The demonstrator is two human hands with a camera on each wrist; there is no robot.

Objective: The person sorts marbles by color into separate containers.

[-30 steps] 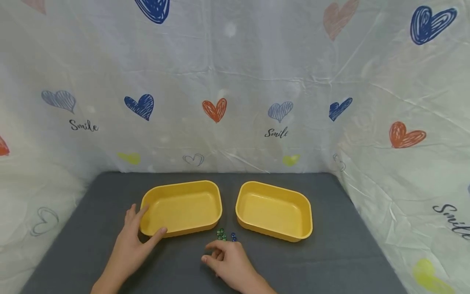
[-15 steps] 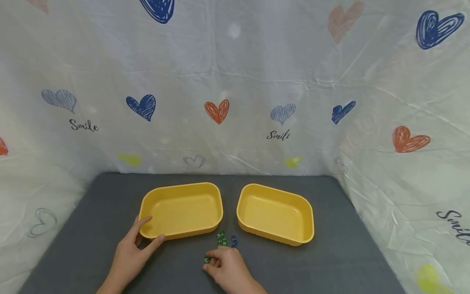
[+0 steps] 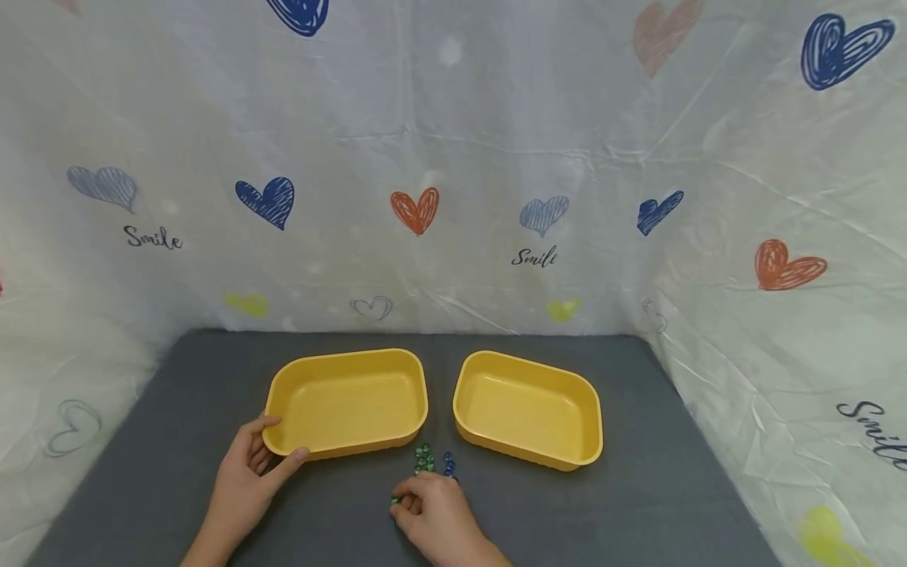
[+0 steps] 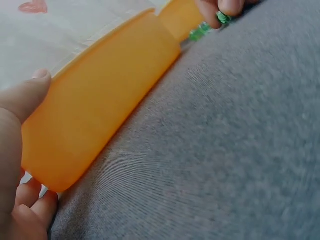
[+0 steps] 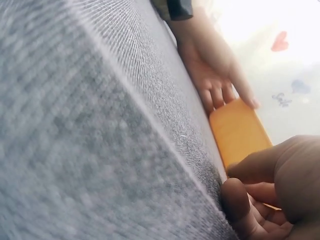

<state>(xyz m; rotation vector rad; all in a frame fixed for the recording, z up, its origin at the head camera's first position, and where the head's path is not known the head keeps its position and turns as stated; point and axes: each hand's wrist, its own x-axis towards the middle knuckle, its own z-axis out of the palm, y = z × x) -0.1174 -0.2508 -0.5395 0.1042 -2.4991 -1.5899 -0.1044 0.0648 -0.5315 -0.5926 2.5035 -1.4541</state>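
Note:
My left hand (image 3: 241, 480) grips the near left corner of a yellow plastic tray (image 3: 347, 405). Its thumb lies at the tray's front rim, and the other fingers bend round the left end, as the left wrist view shows. Just in front of a small cluster of shiny green beads (image 3: 424, 457), my right hand (image 3: 441, 516) pinches one green bead (image 4: 223, 18) between thumb and forefinger, low over the cloth. In the right wrist view, the right fingers (image 5: 237, 200) hide that bead. A short row of blue beads (image 3: 449, 463) lies right of the green ones, partly covered by the hand.
A second yellow tray (image 3: 527, 405) stands to the right, angled, with a narrow gap between the two. Both sit on a dark grey cloth-covered table (image 3: 623, 512). A white curtain (image 3: 468, 102) printed with hearts hangs behind and at the sides.
My left fingers, spread over the tray's rim at first, have drawn down to its corner and bent round it. A green bead has come into view in my right hand, which has dropped slightly.

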